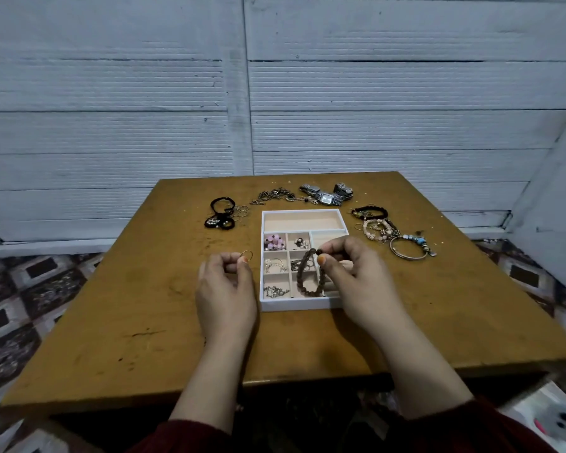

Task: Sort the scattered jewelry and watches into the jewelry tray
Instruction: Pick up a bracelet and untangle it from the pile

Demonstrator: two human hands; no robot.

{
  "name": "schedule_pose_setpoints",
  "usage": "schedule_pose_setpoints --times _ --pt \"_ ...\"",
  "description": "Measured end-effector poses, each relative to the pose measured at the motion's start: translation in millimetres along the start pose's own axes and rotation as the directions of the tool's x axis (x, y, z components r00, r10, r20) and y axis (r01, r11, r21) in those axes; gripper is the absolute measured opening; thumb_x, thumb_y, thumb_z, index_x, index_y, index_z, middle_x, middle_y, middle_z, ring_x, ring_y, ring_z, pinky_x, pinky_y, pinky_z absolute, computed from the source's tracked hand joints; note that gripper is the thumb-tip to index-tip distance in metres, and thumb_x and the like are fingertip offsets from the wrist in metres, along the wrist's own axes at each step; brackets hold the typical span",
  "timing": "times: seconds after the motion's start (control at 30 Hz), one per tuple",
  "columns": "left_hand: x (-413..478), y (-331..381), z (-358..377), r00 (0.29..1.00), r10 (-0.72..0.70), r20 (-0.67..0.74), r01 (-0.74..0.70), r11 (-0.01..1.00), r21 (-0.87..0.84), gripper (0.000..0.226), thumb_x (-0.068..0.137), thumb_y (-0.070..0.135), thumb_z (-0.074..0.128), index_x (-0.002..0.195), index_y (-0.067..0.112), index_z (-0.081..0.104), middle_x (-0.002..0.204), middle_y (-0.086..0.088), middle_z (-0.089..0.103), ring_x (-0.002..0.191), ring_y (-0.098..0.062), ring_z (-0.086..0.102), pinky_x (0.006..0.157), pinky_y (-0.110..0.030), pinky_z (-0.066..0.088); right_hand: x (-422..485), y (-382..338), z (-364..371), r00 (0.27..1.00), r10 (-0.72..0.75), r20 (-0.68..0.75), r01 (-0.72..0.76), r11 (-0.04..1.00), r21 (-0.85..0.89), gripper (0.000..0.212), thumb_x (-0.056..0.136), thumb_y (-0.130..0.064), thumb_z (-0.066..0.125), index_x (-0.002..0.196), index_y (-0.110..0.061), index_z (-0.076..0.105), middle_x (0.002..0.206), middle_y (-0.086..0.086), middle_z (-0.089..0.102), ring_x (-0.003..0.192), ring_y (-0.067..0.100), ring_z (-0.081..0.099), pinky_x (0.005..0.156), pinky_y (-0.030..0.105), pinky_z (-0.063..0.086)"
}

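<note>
A white jewelry tray (303,213) with several compartments sits mid-table; some hold pink beads, rings and silver chains. My right hand (356,276) pinches a brown beaded bracelet (303,276) that hangs over the tray's lower middle compartments. To the left of the tray, my left hand (226,286) pinches a thin gold ring (246,255) above the table. Silver watches (327,193) and a chain pile (275,195) lie behind the tray. Black bracelets and rings (221,213) lie at the back left, and beaded bracelets with a bangle (389,232) at the right.
The brown wooden table (144,322) stands against a pale grey plank wall (275,93). A patterned floor shows on both sides. A white bag (546,420) lies at the bottom right, below the table edge.
</note>
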State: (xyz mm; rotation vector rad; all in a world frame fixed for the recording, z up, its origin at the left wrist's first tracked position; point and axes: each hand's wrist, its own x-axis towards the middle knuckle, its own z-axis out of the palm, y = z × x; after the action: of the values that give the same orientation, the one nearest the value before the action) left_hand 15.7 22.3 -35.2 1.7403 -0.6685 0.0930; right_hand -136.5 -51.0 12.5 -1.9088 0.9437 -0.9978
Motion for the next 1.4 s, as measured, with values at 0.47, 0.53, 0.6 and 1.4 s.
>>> schedule_pose_setpoints --times 0.47,0.53,0.6,1.4 --pt "-1 5 -2 0.999 -0.032 -0.003 0.032 0.999 -0.012 0.006 0.09 0.012 0.059 0.088 0.018 0.057 0.091 -0.001 0.056 0.071 0.002 0.047 0.066 -0.018 0.034 6 1 8 0.998 0.049 -0.051 -0.053 0.995 -0.08 0.015 0.084 -0.011 0.068 0.082 -0.025 0.063 0.073 -0.008 0.065 0.068 0.004 0.062 0.058 0.01 0.047" --pt "0 5 -2 1.0 -0.027 -0.003 0.027 0.999 -0.017 0.006 0.09 0.012 0.059 0.088 0.018 0.057 0.091 -0.001 0.056 0.071 0.0 0.047 0.064 -0.017 0.033 7 1 8 0.997 0.053 -0.06 -0.058 0.995 -0.086 0.018 0.081 -0.01 0.07 0.077 -0.025 0.063 0.071 -0.009 0.065 0.061 -0.002 0.06 0.055 0.007 0.045" --pt "0 5 -2 1.0 -0.024 -0.003 0.024 1.0 -0.015 0.007 0.09 0.011 0.059 0.087 0.017 0.057 0.091 -0.001 0.056 0.072 -0.002 0.048 0.062 -0.015 0.031 7 2 9 0.997 0.056 -0.06 -0.062 0.994 -0.091 0.018 0.079 -0.009 0.072 0.075 -0.024 0.064 0.073 -0.007 0.067 0.059 -0.003 0.06 0.054 0.005 0.044" --pt "0 7 -1 1.0 -0.021 -0.009 0.021 1.0 -0.022 0.009 0.09 0.011 0.058 0.087 0.02 0.057 0.086 0.007 0.051 0.078 -0.01 0.049 0.065 -0.016 0.03 7 -2 16 0.992 -0.001 0.129 0.086 0.75 -0.656 0.013 0.084 -0.041 0.058 0.088 -0.033 0.068 0.096 -0.01 0.049 0.115 0.021 0.031 0.087 0.034 0.021"
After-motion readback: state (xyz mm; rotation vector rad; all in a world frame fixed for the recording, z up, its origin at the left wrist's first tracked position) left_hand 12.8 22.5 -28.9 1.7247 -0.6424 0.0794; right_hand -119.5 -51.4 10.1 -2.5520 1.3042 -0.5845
